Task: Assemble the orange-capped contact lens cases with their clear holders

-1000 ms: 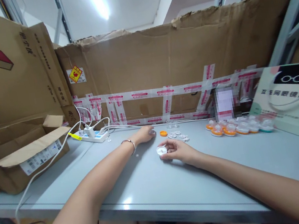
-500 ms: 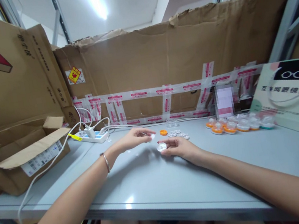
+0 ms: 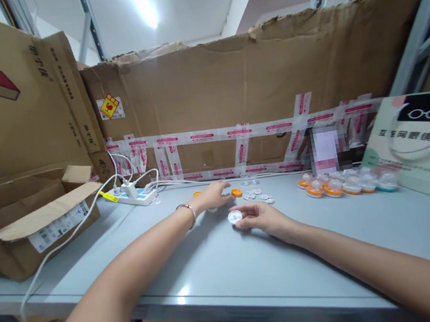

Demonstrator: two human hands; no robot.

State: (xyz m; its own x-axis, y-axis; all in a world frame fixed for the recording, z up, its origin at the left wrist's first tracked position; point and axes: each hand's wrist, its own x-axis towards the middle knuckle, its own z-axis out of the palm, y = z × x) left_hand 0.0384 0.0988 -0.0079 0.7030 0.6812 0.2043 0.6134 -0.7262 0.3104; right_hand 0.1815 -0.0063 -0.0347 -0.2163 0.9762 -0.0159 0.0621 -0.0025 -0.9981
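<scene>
Fingertips of the right hand [image 3: 262, 218] pinch a white disc [image 3: 234, 217], best kept level and steady; the left hand [image 3: 213, 197], its grip too hidden to tell, has an orange ring [image 3: 236, 193] just beside it.

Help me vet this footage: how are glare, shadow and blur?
Head view: ceiling lamp blown out; glare on table near front edge; shadow beside left forearm; pixelated patch at back right; white disc in right hand too soft for fine detail.
</scene>
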